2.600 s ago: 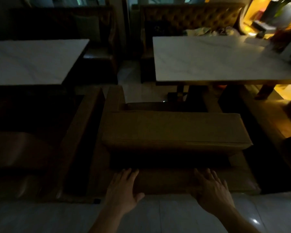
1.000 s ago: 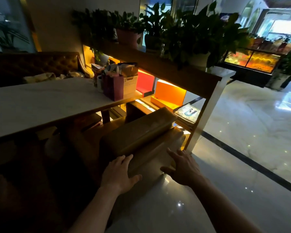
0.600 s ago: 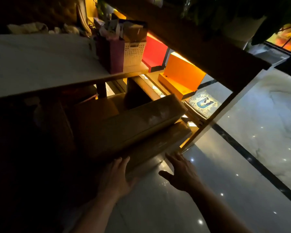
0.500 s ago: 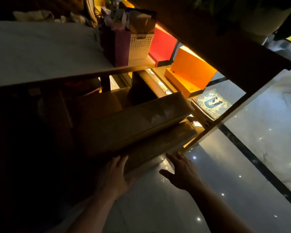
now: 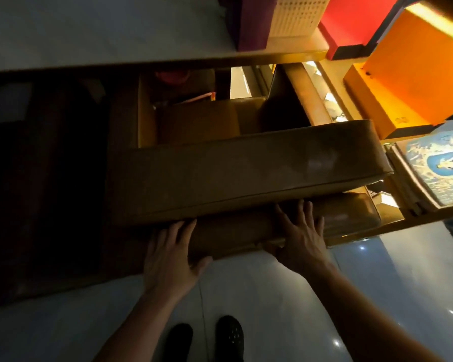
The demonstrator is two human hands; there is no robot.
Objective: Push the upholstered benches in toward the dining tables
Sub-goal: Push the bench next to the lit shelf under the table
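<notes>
A tan upholstered bench (image 5: 246, 173) lies across the middle of the head view, its padded back toward me and its seat (image 5: 202, 124) under the edge of the white dining table (image 5: 89, 30). My left hand (image 5: 170, 257) lies flat, fingers spread, on the lower rear edge of the bench. My right hand (image 5: 301, 236) presses flat on the same rear panel, further right. Both palms touch the bench and neither grips it. The bench's left end fades into darkness.
A wooden divider shelf to the right holds an orange box (image 5: 413, 74), a red box (image 5: 356, 24) and a stack of picture books (image 5: 434, 168). On the table stand a purple bag (image 5: 249, 22) and a white perforated basket (image 5: 296, 14). Glossy floor (image 5: 272, 309) lies around my black shoes (image 5: 228, 333).
The view tipped steeply downward and closer to the bench. My right hand came off the floor side and landed flat on the bench's rear; my left hand stayed against it.
</notes>
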